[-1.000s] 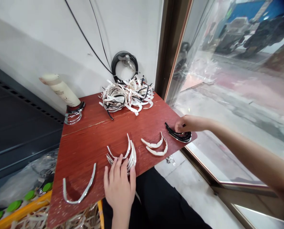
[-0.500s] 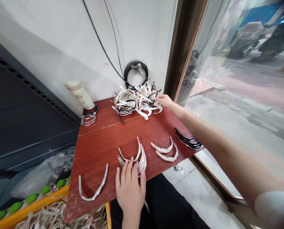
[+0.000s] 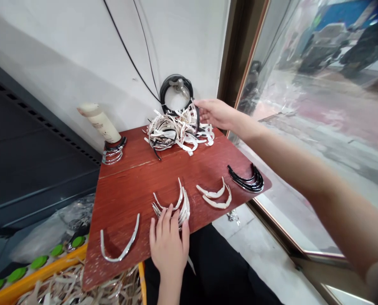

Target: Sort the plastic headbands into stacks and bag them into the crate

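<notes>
A tangled heap of white and black curved bands (image 3: 176, 129) lies at the back of the red wooden table (image 3: 138, 182). My right hand (image 3: 216, 113) reaches over the heap's right side, fingers pinching a dark curved band (image 3: 196, 114) that stands up from it. My left hand (image 3: 168, 239) lies flat, fingers apart, on the front edge, its fingertips on a stack of white bands (image 3: 176, 205). Sorted along the front are a single white band (image 3: 120, 243), a pair of cream bands (image 3: 216, 197) and a stack of black bands (image 3: 247, 180).
A cream cylinder (image 3: 98, 120) leans against the wall, ringed by metal hoops (image 3: 112, 154). A black cable coil (image 3: 176, 89) hangs on the wall. A yellow crate (image 3: 42, 277) of scraps sits at lower left. A glass window (image 3: 303, 106) borders the right.
My right hand left the black stack at the table's right edge, reached to the heap at the back and now lifts a dark band from it. My left hand stayed on the white stack.
</notes>
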`<move>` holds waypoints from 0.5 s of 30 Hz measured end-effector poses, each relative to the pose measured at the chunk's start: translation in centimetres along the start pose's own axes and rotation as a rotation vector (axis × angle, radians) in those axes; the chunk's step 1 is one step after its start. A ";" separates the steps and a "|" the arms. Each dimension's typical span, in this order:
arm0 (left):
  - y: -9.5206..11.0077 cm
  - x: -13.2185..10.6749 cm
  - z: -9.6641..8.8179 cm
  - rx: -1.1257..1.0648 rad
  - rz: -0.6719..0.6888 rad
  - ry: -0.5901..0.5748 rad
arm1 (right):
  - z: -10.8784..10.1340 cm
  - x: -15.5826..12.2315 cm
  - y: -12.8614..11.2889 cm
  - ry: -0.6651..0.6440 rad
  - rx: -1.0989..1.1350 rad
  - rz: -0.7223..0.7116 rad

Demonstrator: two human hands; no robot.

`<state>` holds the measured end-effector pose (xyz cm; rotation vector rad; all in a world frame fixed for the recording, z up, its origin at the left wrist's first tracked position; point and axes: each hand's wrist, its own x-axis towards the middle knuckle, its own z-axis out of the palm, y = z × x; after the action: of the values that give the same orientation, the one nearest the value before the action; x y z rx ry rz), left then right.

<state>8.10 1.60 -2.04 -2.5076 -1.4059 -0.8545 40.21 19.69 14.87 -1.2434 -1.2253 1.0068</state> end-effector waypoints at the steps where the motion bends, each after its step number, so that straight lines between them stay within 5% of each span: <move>1: 0.0 0.0 0.0 0.004 0.002 0.002 | -1.0 -1.2 0.0 -0.031 -0.150 0.008; 7: -0.1 0.0 0.4 0.016 0.016 0.026 | -5.5 -8.3 3.8 -0.390 -1.099 0.361; 15: -0.1 0.2 0.5 0.039 0.034 0.036 | -6.3 -14.7 5.3 -0.475 -1.325 0.311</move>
<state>8.28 2.00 -2.35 -2.4675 -1.3519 -0.8537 45.17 4.97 8.51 -2.3208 -2.2792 0.6488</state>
